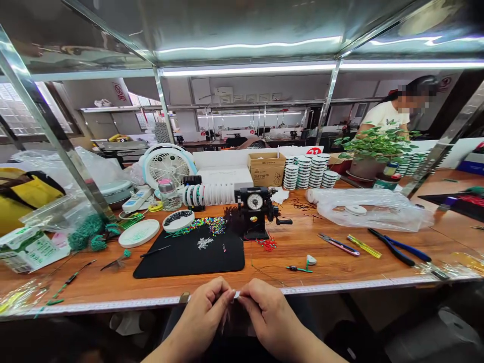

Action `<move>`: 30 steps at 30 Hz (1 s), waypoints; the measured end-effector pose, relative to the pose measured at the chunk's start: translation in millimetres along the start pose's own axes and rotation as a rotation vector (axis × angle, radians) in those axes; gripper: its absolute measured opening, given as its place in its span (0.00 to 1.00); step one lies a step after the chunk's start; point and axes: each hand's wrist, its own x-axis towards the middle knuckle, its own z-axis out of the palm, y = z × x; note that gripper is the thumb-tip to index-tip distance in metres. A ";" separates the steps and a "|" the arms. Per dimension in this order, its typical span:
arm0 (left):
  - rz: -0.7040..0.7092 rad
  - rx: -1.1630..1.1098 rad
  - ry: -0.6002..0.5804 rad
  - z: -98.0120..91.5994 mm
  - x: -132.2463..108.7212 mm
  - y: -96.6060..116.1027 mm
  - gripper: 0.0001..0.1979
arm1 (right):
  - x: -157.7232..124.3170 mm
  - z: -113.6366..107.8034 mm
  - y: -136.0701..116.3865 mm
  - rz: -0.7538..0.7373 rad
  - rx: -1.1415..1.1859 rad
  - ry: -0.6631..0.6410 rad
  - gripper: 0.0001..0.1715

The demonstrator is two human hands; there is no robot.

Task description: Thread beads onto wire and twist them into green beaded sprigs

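Note:
Close together at the table's front edge, both hands pinch at a tiny pale piece (236, 294) between them. My left hand (207, 315) has thumb and forefinger pressed together at its left side. On its right side, my right hand (266, 312) is closed the same way. What the piece is cannot be made out. Beyond the hands lies a black mat (223, 259) with small silvery parts (204, 243) and many coloured beads (215, 225). A black winding machine (255, 214) with a dial and crank stands behind the mat, with white spools (215, 194) on its left.
Tweezers (338, 244), a yellow cutter (364, 246) and blue-black pliers (401, 247) lie right. A white dish (139, 233) sits left of the mat. Behind are a fan (169, 169), a carton (265, 170), stacked spools (304, 171) and a plant (378, 143). A person (385, 113) stands back right.

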 end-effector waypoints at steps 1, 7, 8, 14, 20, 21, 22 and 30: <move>0.010 0.032 0.000 -1.1 3.3 1.6 0.15 | 0.5 0.2 0.9 -0.023 -0.063 0.006 0.11; 0.047 0.459 0.109 -32.1 71.1 13.0 0.11 | 1.1 -3.4 -2.4 -0.099 -0.361 0.143 0.10; 0.026 0.497 0.132 -37.6 87.2 12.7 0.09 | 0.7 -4.9 -4.1 -0.117 -0.359 0.164 0.10; -0.122 0.628 0.105 -39.4 149.8 0.1 0.08 | -4.6 -16.0 -11.1 -0.200 -0.254 0.195 0.05; -0.112 0.442 0.085 -44.7 138.4 11.7 0.06 | -2.0 -29.9 -10.1 -0.106 0.100 0.179 0.07; -0.102 0.378 0.077 -45.2 128.7 16.0 0.06 | 1.8 -30.6 -8.5 -0.032 0.208 0.188 0.07; -0.096 0.309 0.062 -44.0 116.9 19.9 0.07 | 6.5 -30.2 -6.5 0.067 0.328 0.193 0.09; -0.199 -0.698 -0.102 2.7 18.8 17.3 0.13 | 37.2 -2.4 -5.5 0.454 1.019 0.105 0.18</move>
